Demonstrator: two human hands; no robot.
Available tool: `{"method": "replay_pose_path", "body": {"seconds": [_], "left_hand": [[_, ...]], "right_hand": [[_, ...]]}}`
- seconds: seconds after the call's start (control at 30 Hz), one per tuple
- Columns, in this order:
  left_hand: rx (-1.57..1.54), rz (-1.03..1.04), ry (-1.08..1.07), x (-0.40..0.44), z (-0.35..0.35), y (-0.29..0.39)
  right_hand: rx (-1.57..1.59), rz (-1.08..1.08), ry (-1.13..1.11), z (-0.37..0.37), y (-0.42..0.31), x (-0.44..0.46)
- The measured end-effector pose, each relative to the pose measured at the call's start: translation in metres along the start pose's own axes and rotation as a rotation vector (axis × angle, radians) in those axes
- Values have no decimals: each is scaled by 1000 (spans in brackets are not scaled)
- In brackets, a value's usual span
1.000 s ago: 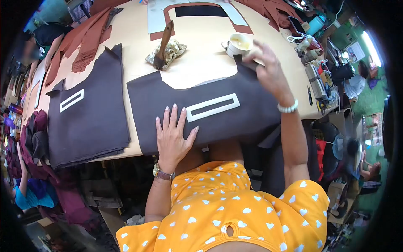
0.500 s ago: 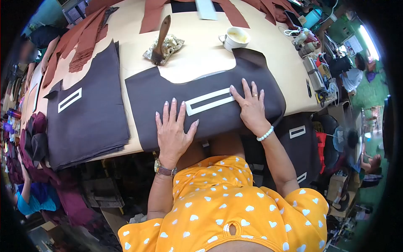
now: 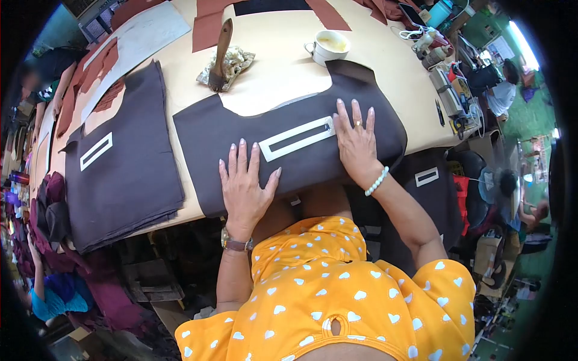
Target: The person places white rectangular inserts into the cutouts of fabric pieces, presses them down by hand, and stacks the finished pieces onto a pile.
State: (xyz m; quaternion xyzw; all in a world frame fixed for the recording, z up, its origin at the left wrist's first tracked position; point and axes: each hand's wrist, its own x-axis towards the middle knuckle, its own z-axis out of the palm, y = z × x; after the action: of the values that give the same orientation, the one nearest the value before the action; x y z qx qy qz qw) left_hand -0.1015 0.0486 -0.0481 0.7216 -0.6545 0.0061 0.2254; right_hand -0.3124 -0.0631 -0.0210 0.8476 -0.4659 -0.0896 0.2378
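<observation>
A dark fabric piece (image 3: 301, 162) lies over the table's front edge, with a white rectangular frame (image 3: 289, 143) on it. My left hand (image 3: 245, 183) rests on the fabric, fingers spread, its fingertips beside the frame's left end. Flat on the cloth at the frame's right end is my right hand (image 3: 356, 141), fingers stretched out and holding nothing. To the left sits a stack of dark fabric (image 3: 123, 174) bearing a similar white frame (image 3: 96, 151). Behind the fabric are a brush (image 3: 220, 57) leaning on a crumpled bag (image 3: 239, 62) and a white cup (image 3: 329, 47) with pale contents.
Reddish-brown pieces (image 3: 208, 27) and a pale sheet (image 3: 153, 30) lie toward the back. Bottles (image 3: 435, 57), cables and boxes stand along the right edge. Another dark piece with a white frame (image 3: 426, 176) hangs at lower right. Other people are at the left and right.
My right hand has come down from near the cup onto the fabric by the frame. The pale sheet has moved from the back centre to the back left. My left hand stays on the fabric.
</observation>
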Motion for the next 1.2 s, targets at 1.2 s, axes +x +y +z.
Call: {"method": "replay_pose_path", "body": {"seconds": [1.2], "left_hand": [[149, -219, 250, -27, -11, -51]], "right_hand": [[7, -256, 46, -38, -78, 6]]}}
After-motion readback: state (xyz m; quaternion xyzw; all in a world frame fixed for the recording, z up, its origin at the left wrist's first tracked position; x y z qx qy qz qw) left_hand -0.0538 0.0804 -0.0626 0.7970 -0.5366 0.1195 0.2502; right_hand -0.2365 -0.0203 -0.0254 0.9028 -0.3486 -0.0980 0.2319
